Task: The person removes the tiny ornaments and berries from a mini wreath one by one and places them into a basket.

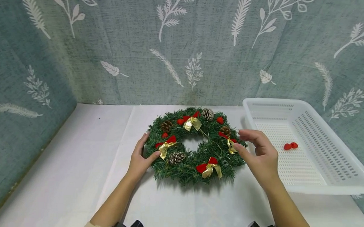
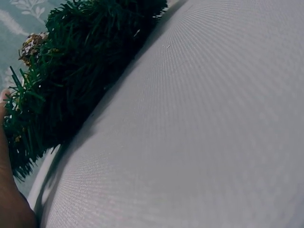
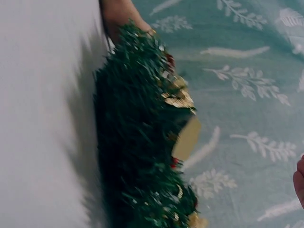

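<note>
A green Christmas wreath [image 1: 195,174] lies flat on the white-covered table, dressed with red and gold bows, pinecones and red berry-like pieces. My left hand [image 1: 140,162] grips its left side, thumb over the top near a bow and fingers around the outer edge. At the opposite side, my right hand [image 1: 260,156] hovers with thumb and fingers apart, holding nothing. Its thumb tip appears close to the right bow [image 1: 231,145]. The right wrist view shows that hand's fingers [image 3: 299,183] separate from the wreath. Greenery partly hides the left fingertips.
A white plastic basket [image 1: 336,189] stands on the right, with two small red pieces [image 1: 290,146] inside. Leaf-patterned green fabric [image 1: 135,81] rises behind the table and along the left. White cloth [image 1: 87,147] covers the tabletop.
</note>
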`<move>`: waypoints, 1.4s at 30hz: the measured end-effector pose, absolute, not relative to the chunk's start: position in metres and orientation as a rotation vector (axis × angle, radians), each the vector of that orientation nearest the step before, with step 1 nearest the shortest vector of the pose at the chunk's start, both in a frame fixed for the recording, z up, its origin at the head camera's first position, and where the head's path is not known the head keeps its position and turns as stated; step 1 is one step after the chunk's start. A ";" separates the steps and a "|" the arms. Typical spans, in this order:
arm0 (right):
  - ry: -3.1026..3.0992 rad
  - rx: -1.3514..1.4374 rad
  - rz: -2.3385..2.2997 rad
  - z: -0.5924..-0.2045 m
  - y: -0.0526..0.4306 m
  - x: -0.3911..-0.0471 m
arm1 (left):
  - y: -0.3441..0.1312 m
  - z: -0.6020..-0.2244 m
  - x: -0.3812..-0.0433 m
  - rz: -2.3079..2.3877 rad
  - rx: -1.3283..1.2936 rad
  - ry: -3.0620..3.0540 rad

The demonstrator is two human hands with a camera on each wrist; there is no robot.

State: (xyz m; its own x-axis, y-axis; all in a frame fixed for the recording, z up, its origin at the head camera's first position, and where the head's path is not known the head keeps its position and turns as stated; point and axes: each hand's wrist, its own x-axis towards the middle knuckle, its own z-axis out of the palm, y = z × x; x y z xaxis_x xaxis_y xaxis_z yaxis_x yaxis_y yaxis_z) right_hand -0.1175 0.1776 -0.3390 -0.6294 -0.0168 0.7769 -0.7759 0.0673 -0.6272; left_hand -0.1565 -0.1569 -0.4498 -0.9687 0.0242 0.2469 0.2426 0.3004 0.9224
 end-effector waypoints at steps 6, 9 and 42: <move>-1.769 0.871 1.589 -0.343 0.163 -0.119 | -0.157 -0.450 -0.157 -1.735 -0.237 -2.377; -1.782 0.885 1.591 -0.345 0.156 -0.119 | -0.157 -0.451 -0.156 -1.732 -0.238 -2.384; -1.993 0.926 1.522 -0.358 0.094 -0.134 | -0.159 -0.452 -0.156 -1.695 -0.241 -2.419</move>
